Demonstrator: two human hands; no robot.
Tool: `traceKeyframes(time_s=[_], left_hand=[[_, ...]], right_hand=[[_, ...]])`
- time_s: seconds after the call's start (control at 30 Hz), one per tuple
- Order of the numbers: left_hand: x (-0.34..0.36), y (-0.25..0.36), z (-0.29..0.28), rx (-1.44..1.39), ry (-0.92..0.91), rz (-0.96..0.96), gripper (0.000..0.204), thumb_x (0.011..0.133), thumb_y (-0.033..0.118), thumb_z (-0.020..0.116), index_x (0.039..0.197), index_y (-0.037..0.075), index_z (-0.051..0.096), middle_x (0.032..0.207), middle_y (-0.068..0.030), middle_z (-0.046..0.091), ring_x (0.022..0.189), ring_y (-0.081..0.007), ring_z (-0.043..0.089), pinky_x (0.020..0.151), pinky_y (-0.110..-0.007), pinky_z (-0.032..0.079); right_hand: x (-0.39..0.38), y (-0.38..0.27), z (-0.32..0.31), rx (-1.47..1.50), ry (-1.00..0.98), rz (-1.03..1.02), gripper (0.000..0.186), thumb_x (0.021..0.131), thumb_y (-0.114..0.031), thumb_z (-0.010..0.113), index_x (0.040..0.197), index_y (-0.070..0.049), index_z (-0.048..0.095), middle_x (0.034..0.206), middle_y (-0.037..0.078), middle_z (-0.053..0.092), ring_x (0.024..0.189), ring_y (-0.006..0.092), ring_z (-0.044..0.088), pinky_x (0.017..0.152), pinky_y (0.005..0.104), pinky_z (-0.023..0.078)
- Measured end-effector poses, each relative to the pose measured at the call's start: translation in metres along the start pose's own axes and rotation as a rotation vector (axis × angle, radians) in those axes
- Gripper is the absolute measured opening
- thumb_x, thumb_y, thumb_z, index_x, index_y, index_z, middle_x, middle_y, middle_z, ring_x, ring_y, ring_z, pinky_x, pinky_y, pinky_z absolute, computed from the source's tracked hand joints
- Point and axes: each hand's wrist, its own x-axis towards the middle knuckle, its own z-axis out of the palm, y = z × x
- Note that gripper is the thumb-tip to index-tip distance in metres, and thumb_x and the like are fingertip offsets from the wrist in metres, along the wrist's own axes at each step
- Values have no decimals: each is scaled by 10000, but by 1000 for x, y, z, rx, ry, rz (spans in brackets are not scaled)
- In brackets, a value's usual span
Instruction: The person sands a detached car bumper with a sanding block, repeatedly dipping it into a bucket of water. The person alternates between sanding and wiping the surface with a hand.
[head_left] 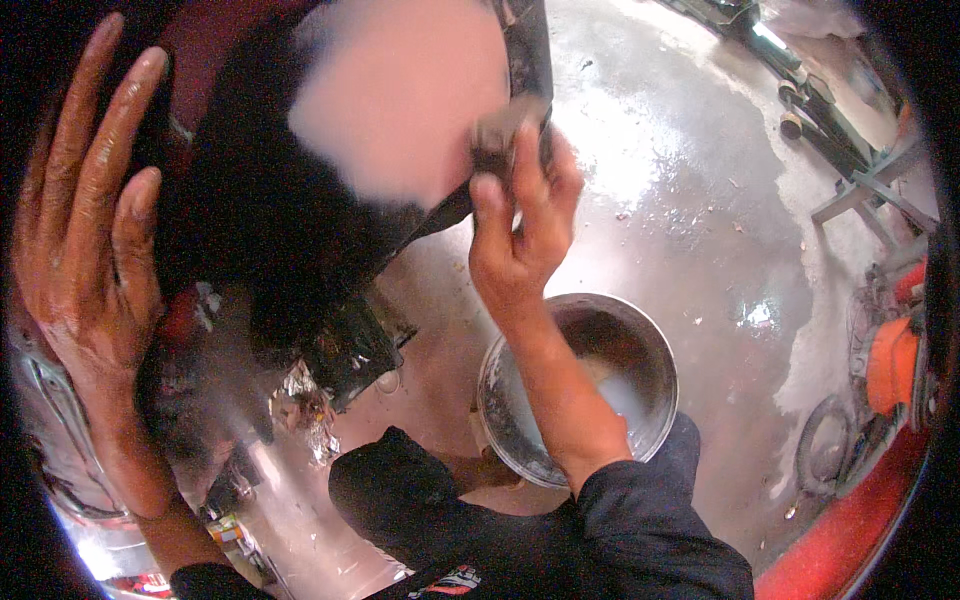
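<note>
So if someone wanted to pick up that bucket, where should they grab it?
Probably by the rim of the bucket, at the upper right in this view, coming from the right. Its round, open mouth faces up, giving an edge to hook over, and that stretch is uncovered, while the right forearm crosses in front of the left part. Pale liquid inside suggests keeping it level.

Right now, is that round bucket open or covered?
Open: no lid crosses the bucket, and its inner wall and pale contents show beside the right forearm. I cannot tell how full.
</note>
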Motion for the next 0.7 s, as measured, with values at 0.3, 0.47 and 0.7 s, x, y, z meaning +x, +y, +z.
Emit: traceKeyframes(time_s=[0.3,0.47,0.7], left_hand=[[0,-5,-6,147,-42,35,452,1070,329,386,1453,144,539,1561,-92,439,1455,-322,380,1181,-491,285],[0,-14,-20,292,-147,73,460,1065,363,369,1445,178,551,1561,-65,445,1457,-314,383,1168,-510,296],[3,8,-3,126,2,-4,432,1059,346,388,1393,179,604,1515,-56,508,1437,-300,418,1155,-502,315]], right_hand=[[23,4,-15,235,-95,63,455,912,-56,668,1364,-36,611,1379,205,562,1246,297,560,1059,393,434],[79,-10,6,-10,7,-283,448,848,-88,742,1290,-140,697,1367,215,575,1180,345,573,996,432,422],[14,-13,-11,-106,-158,-371,385,731,-74,826,1097,-187,789,1298,161,634,1064,293,618,926,400,464]])
